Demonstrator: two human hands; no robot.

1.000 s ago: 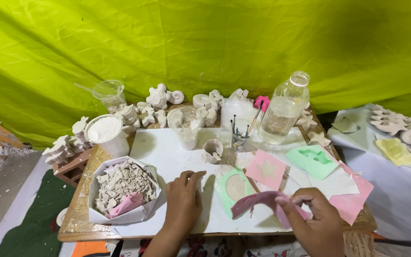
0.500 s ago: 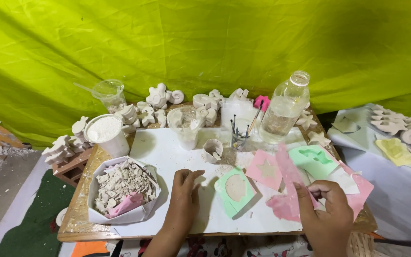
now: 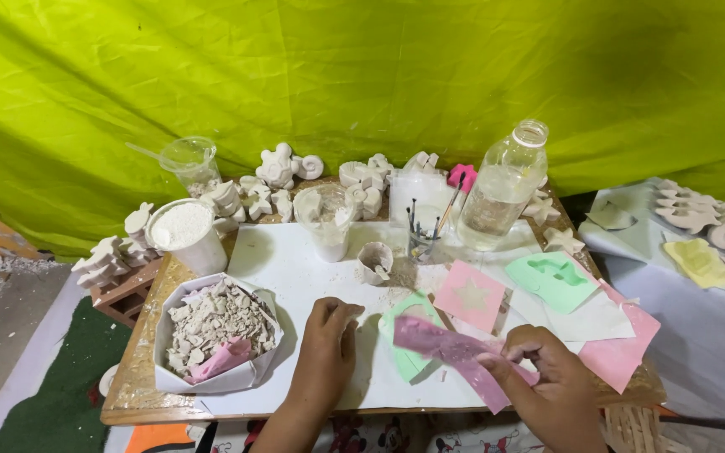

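My right hand (image 3: 547, 382) grips a floppy pink mould sheet (image 3: 451, 352) near the table's front edge, lifting it over a mint green mould (image 3: 409, 356) that it partly covers. My left hand (image 3: 325, 348) rests flat, fingers loosely curled, on the white sheet (image 3: 295, 268) just left of the green mould. A pink square mould with a star cavity (image 3: 471, 294) lies behind, and a green mould (image 3: 552, 279) sits further right.
A paper-lined bowl of broken plaster pieces (image 3: 216, 329) stands at the front left. Behind are a white tub of powder (image 3: 185, 235), clear cups (image 3: 329, 220), a jar of brushes (image 3: 420, 239), a plastic bottle (image 3: 503, 189) and several plaster casts (image 3: 279, 168). More casts lie on the right-hand table (image 3: 698, 214).
My right hand has picked the pink sheet up again and swung it left over the green mould. My left hand stayed in place on the white sheet.
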